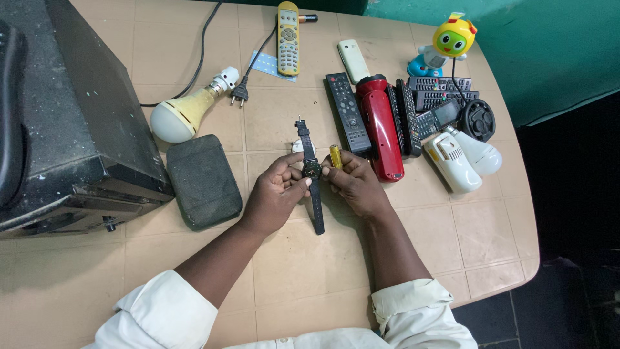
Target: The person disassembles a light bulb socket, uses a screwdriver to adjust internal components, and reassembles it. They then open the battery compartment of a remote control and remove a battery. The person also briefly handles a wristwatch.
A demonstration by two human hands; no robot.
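A black wristwatch (311, 169) with a long black strap is held over the middle of the tiled table (290, 258). My left hand (274, 194) pinches the watch case from the left with thumb and fingers. My right hand (354, 181) touches the case from the right and grips a small tool with a yellow handle (335, 156). The strap runs from above the hands down to below them.
A dark soft pouch (203, 181) lies left of my hands, beside a large black box (64, 123). A light bulb (184, 111), a plug (239, 94), several remotes (347, 110), a red torch (382, 126), white bulbs (462, 158) and a yellow toy (445, 45) lie beyond.
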